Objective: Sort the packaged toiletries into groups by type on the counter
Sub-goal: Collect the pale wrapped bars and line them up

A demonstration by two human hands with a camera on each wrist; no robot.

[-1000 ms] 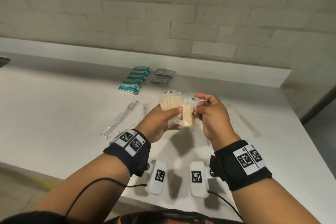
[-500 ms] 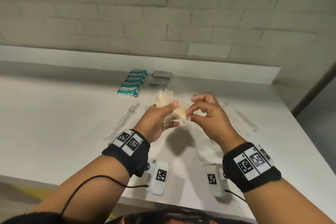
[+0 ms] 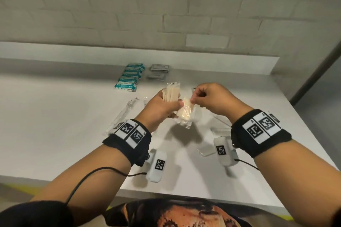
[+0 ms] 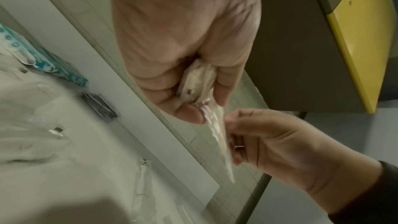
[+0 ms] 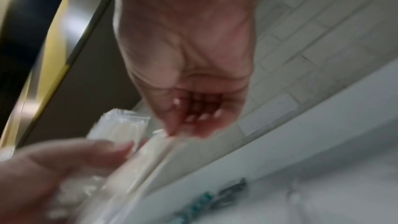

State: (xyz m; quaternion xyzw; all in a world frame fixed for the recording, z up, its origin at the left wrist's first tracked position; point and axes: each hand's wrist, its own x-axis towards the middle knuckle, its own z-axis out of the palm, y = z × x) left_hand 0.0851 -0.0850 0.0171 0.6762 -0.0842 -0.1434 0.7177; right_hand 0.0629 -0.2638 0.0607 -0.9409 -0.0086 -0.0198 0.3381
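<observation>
Above the white counter (image 3: 55,116), my left hand (image 3: 162,105) grips a small stack of beige packets in clear wrap (image 3: 172,92). One more beige packet (image 3: 185,113) hangs tilted between the hands; my right hand (image 3: 206,99) pinches its upper edge while the left thumb presses it. The left wrist view shows the stack (image 4: 198,81) squeezed in my left hand (image 4: 187,57) and the packet (image 4: 219,139) pinched by my right hand (image 4: 258,139). The right wrist view is blurred, with my right hand (image 5: 189,120) on the packet (image 5: 146,156).
At the back lie a row of teal-and-white packets (image 3: 130,76) and grey flat sachets (image 3: 158,72). Long clear-wrapped items (image 3: 121,116) lie left of my hands, others (image 3: 219,125) on the right. A small clear sachet (image 3: 205,150) lies near the right wrist.
The right hand has turned the single beige packet so that it hangs lower and tilted beside the stack. Both hands stay close together above the counter.
</observation>
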